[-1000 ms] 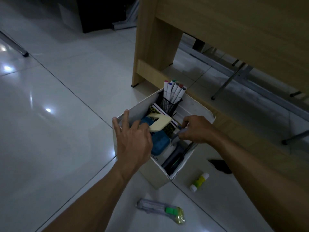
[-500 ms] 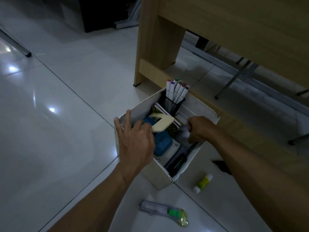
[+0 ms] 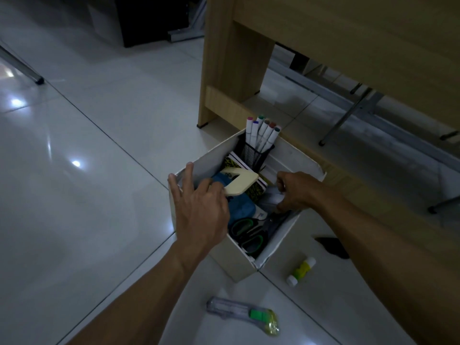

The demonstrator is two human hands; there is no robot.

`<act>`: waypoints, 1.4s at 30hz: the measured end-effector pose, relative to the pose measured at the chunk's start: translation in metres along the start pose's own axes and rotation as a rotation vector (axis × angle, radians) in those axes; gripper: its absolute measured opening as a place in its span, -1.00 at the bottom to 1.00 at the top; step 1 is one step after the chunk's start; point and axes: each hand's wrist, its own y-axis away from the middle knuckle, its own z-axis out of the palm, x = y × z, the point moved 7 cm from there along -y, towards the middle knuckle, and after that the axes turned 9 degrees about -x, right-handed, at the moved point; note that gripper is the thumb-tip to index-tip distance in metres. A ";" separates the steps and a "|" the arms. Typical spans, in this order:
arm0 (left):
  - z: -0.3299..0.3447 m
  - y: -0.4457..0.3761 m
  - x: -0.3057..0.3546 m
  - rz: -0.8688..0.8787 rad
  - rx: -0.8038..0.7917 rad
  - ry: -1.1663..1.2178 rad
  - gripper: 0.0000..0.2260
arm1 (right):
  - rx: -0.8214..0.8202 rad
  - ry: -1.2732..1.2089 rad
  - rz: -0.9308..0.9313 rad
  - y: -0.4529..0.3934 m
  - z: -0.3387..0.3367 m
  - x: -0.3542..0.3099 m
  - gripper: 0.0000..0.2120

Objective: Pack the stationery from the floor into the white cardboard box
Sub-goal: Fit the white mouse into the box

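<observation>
Hands (image 3: 201, 210) (image 3: 296, 192) inside white cardboard box (image 3: 239, 267), packed, open-topped.

One head-worn wide-angle camera looks steeply down, close above the white cardboard box (image 3: 211, 155).

We see the cardboard box (image 3: 211, 155) on the floor (image 3: 87, 195), just at six o'clock of the desk (image 3: 348, 46). In its twelve o'clock corner stands the mesh pen cup (image 3: 252, 158) with the markers (image 3: 261, 133) in it. The scissors (image 3: 249, 232) lie in the box's six o'clock end. Our left hand (image 3: 199, 215) lies over the nine o'clock wall, our right hand (image 3: 296, 190) over the three o'clock side. Outside the box, the glue stick (image 3: 301, 271) lies at its four o'clock, the utility knife (image 3: 241, 313) at six o'clock, both apart from it
</observation>
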 end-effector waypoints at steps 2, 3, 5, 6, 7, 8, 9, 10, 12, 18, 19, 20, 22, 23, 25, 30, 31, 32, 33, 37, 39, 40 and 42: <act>0.000 0.000 0.000 0.004 0.003 -0.004 -0.65 | -0.024 -0.006 -0.007 0.001 0.002 -0.001 -0.45; -0.001 0.000 0.001 0.005 0.004 -0.005 -0.65 | -0.033 -0.009 -0.009 0.001 0.003 -0.002 -0.41; 0.000 0.000 0.000 0.006 -0.001 -0.005 -0.64 | -0.039 -0.018 0.004 0.001 0.002 -0.001 -0.36; 0.000 0.000 0.000 0.007 -0.005 -0.005 -0.64 | -0.012 -0.018 0.009 0.002 0.000 -0.001 -0.38; 0.000 0.000 0.000 0.007 -0.007 -0.005 -0.63 | 0.060 -0.018 0.006 0.004 -0.006 -0.003 -0.42; 0.000 0.000 0.000 0.007 -0.007 -0.004 -0.63 | 0.178 -0.019 -0.002 0.009 -0.015 -0.005 -0.49; 0.000 0.000 0.001 0.007 -0.004 -0.005 -0.63 | 0.314 -0.031 -0.018 0.016 -0.023 -0.008 -0.58; -0.001 -0.001 0.001 0.008 0.000 -0.005 -0.64 | 0.415 -0.055 -0.048 0.026 -0.027 -0.015 -0.68; -0.002 -0.001 0.001 0.008 0.005 -0.010 -0.64 | 0.394 -0.081 -0.120 0.036 -0.015 -0.033 -0.80; -0.002 0.000 0.002 0.006 -0.009 -0.030 -0.62 | 0.033 0.110 -0.175 0.012 0.041 -0.063 -0.70; -0.002 0.000 0.002 0.005 -0.012 -0.027 -0.62 | -0.012 0.111 -0.149 0.008 0.041 -0.064 -0.64; -0.002 0.000 0.002 0.006 -0.014 -0.023 -0.62 | -0.065 0.110 -0.135 0.006 0.043 -0.066 -0.58; -0.001 0.000 0.002 0.001 -0.010 -0.020 -0.62 | -0.164 0.097 -0.136 0.003 0.050 -0.071 -0.49; -0.001 0.000 0.002 -0.003 -0.009 -0.017 -0.61 | -0.197 0.094 -0.136 0.003 0.053 -0.074 -0.47; -0.002 -0.001 0.002 -0.002 -0.010 -0.005 -0.61 | -0.247 0.072 -0.119 0.003 0.056 -0.077 -0.44; -0.001 0.000 0.002 0.015 -0.041 -0.027 -0.62 | -0.360 0.048 -0.081 0.007 0.057 -0.081 -0.42; -0.002 0.001 0.002 0.019 -0.046 -0.037 -0.62 | -0.376 0.056 -0.074 0.007 0.058 -0.082 -0.41; -0.003 0.001 0.003 0.022 -0.054 -0.047 -0.62 | -0.384 0.067 -0.069 0.009 0.057 -0.083 -0.40; -0.004 0.001 0.003 0.023 -0.071 -0.057 -0.62 | -0.386 0.082 -0.067 0.010 0.057 -0.083 -0.41; 0.000 0.000 0.002 0.016 -0.143 -0.077 -0.63 | -0.383 0.147 -0.079 0.019 0.049 -0.079 -0.50; -0.004 0.000 0.002 0.000 -0.139 -0.078 -0.72 | -0.373 0.178 -0.082 0.025 0.049 -0.073 -0.51; -0.008 0.001 0.004 0.018 -0.109 -0.078 -0.78 | -0.351 0.190 -0.089 0.028 0.050 -0.072 -0.52; -0.016 0.005 0.020 0.138 -0.054 -0.040 -0.79 | -0.282 0.207 -0.111 0.027 0.049 -0.071 -0.62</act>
